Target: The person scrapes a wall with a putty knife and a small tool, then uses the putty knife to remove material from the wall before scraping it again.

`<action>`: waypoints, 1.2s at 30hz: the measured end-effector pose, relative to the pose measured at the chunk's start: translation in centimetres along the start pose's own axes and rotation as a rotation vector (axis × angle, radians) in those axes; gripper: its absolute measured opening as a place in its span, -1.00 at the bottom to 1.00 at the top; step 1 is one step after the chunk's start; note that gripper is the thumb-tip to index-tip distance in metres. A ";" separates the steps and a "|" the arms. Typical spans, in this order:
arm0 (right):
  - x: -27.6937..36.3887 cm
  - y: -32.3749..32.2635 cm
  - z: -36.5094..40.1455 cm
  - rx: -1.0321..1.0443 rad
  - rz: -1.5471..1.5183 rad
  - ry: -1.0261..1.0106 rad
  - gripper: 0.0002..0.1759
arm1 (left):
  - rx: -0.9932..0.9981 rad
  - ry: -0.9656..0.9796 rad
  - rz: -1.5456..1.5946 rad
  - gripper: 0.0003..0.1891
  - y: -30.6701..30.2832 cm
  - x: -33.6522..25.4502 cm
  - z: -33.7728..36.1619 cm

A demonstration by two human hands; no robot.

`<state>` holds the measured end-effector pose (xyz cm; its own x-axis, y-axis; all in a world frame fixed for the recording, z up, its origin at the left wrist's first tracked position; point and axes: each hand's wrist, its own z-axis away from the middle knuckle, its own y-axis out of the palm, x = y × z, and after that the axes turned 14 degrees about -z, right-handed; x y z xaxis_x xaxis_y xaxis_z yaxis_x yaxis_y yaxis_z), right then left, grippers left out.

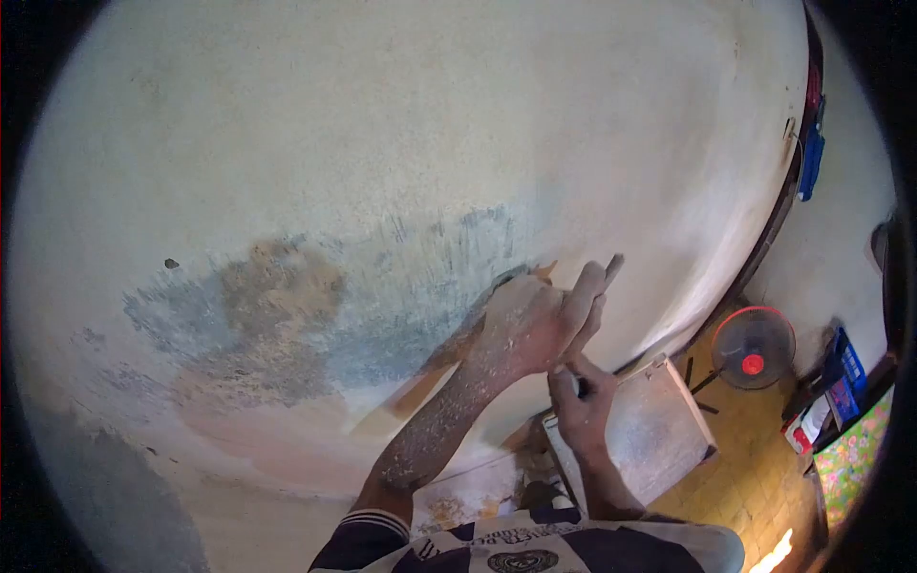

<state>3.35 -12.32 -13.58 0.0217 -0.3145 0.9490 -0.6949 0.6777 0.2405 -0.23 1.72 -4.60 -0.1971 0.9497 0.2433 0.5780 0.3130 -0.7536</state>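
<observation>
My left hand (pixel 530 325), dusted with white flecks, is against the wall (pixel 401 124), its fingers bent around a scraper-like tool (pixel 614 267) whose grey end sticks out past the fingers. Just below and to the right, my right hand (pixel 583 406) is closed, thumb and fingers together near the lower side of my left hand. What it grips is hidden. To the left of my hands the wall shows a rough grey-blue patch (pixel 382 325) with worn paint, and a brownish stain (pixel 282 286).
A white box-like piece of furniture (pixel 640 435) stands below my right hand. A fan with a red centre (pixel 753 364) is on the yellowish floor (pixel 712 487) at the right. Beyond it are blue packages (pixel 845 377) and a flowered cloth (pixel 855 458).
</observation>
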 end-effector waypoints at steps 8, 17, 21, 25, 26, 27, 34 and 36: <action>-0.4 0.5 0.2 0.013 -0.046 -0.114 -0.70 | 0.044 -0.039 0.007 -0.62 -0.2 -0.2 0.5; 0.2 -0.1 -1.3 0.057 -0.167 -0.017 -0.69 | 0.045 -0.055 -0.064 -0.60 -1.9 -0.6 -1.4; 0.1 -0.4 -0.4 0.058 -0.208 -0.006 -0.74 | 0.093 -0.089 -0.008 -0.59 -0.5 -1.2 -0.6; -0.1 -0.3 -0.2 0.023 -0.285 0.003 -0.77 | 0.137 -0.108 0.014 -0.58 -1.2 -1.4 -1.2; -0.4 -0.5 0.1 0.025 -0.231 -0.021 -0.77 | 0.139 -0.118 0.006 -0.58 -1.0 -1.6 -1.0; -0.9 -0.6 0.2 0.026 -0.182 -0.051 -0.76 | 0.139 -0.123 -0.008 -0.58 -1.0 -1.6 -0.8; -0.2 0.8 -2.1 0.029 -0.087 -0.207 -0.78 | 0.040 -0.070 -0.079 -0.59 -1.5 -0.4 -1.8; -0.2 0.6 -0.9 0.033 -0.145 -0.159 -0.79 | 0.035 -0.059 -0.061 -0.59 -1.1 -0.6 -1.0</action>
<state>3.56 -11.21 -13.45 0.0112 -0.5094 0.8605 -0.7161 0.5965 0.3624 -0.01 0.77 -3.30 -0.2784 0.9264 0.2537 0.5356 0.3690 -0.7596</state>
